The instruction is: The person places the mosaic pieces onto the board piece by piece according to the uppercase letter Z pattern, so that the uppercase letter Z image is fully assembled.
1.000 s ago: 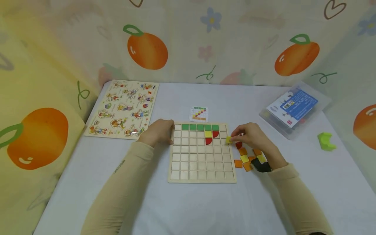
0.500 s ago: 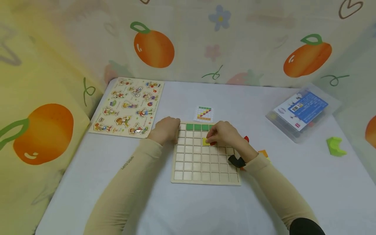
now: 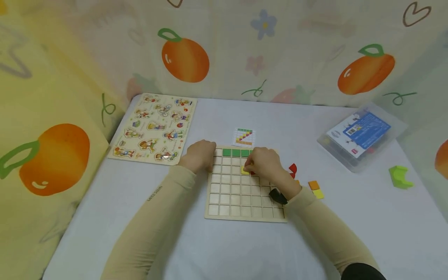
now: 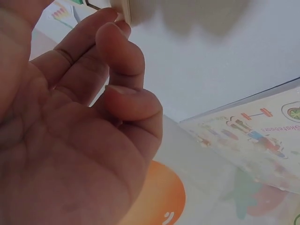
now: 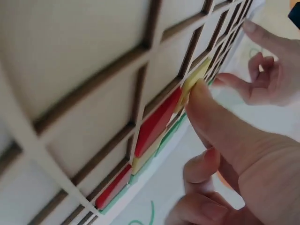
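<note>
A wooden grid board (image 3: 231, 200) lies in the middle of the table. My left hand (image 3: 200, 155) holds it at its upper left edge; in the left wrist view the fingers (image 4: 124, 51) are bent, with fingertips against the board's edge. My right hand (image 3: 264, 165) pinches a yellow square tile (image 5: 190, 86) over a cell left of a red quarter-round tile (image 5: 157, 122). The thumb lies on the yellow tile, and one side of the tile looks raised. Green tiles (image 3: 231, 153) line the top row. Another red tile (image 5: 114, 186) sits farther along.
A small pattern card (image 3: 244, 137) lies behind the board. Loose red pieces (image 3: 293, 168), an orange tile (image 3: 313, 185) and a yellow tile (image 3: 318, 193) lie at right. A picture puzzle board (image 3: 152, 128), a clear plastic case (image 3: 357, 136) and a light green piece (image 3: 400, 177) lie farther out.
My right hand has carried the yellow tile from the board's right edge leftward to the cell beside the red piece. My left hand stays at the board's edge. The head view has shifted slightly.
</note>
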Demonstrator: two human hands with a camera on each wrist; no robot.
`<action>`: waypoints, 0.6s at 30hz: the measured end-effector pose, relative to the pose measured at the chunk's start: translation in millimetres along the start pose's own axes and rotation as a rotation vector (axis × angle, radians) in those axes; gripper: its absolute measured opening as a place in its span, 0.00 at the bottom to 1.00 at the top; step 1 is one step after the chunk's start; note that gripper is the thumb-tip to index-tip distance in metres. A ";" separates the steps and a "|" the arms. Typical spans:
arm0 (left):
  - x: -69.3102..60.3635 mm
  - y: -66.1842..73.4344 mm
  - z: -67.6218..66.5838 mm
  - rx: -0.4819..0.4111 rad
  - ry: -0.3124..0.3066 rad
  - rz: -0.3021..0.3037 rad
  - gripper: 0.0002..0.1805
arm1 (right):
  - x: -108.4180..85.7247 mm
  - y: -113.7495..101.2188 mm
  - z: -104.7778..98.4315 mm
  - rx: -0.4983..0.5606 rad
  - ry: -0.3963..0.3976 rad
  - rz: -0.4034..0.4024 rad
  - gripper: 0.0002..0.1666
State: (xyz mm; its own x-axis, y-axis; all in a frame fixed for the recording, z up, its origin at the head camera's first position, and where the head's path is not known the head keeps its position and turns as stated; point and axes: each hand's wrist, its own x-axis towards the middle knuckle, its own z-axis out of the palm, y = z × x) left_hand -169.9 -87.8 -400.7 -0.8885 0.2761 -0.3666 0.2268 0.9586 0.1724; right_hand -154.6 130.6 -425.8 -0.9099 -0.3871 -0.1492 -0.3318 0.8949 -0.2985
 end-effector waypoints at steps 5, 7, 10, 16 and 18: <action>-1.8 1.1 1.2 -0.011 0.011 -0.002 0.27 | -6.5 7.1 2.7 0.096 0.075 -0.036 0.09; -1.4 1.9 1.7 -0.013 0.013 0.002 0.27 | -12.1 17.2 -0.2 0.179 0.094 -0.023 0.10; -0.8 3.3 2.7 -0.020 0.007 -0.008 0.27 | -25.1 37.1 -8.6 0.256 0.097 0.021 0.11; -2.9 1.1 3.1 -0.017 -0.011 -0.015 0.26 | -49.2 75.6 -22.2 0.206 0.053 0.181 0.15; -3.9 -1.8 3.1 -0.025 -0.012 0.000 0.25 | -55.5 86.8 -26.7 0.177 0.068 0.237 0.16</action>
State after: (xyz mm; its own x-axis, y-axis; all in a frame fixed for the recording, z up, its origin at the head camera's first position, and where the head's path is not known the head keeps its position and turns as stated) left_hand -165.5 -90.4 -402.3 -0.8835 0.2770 -0.3779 0.2167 0.9566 0.1947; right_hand -139.6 235.6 -418.2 -0.9734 -0.1509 -0.1724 -0.0651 0.9036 -0.4234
